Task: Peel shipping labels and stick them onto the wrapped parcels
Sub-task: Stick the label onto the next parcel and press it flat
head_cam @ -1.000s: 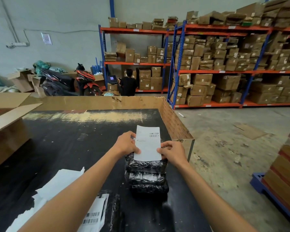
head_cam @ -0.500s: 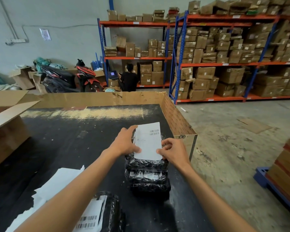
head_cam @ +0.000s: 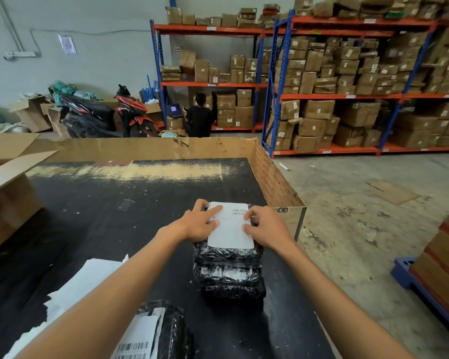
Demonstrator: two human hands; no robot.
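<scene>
A stack of black plastic-wrapped parcels (head_cam: 227,274) stands on the black table (head_cam: 109,224) near its right edge. A white shipping label (head_cam: 230,230) lies flat on the top parcel. My left hand (head_cam: 198,224) presses the label's left side with spread fingers. My right hand (head_cam: 266,228) presses its right side, fingertips on the paper. Another black parcel (head_cam: 171,332) with a barcode label lies close to me, partly behind my left forearm.
White label backing sheets (head_cam: 73,288) lie at the near left. An open cardboard box (head_cam: 8,198) sits at the left; a cardboard wall (head_cam: 272,174) rims the table's far and right sides. Shelves of boxes (head_cam: 347,86), a seated person (head_cam: 200,117) and a motorbike (head_cam: 106,115) are beyond.
The label was held upright over the top parcel; it has come down flat onto the parcel, and both hands have shifted from holding its edges to pressing on it.
</scene>
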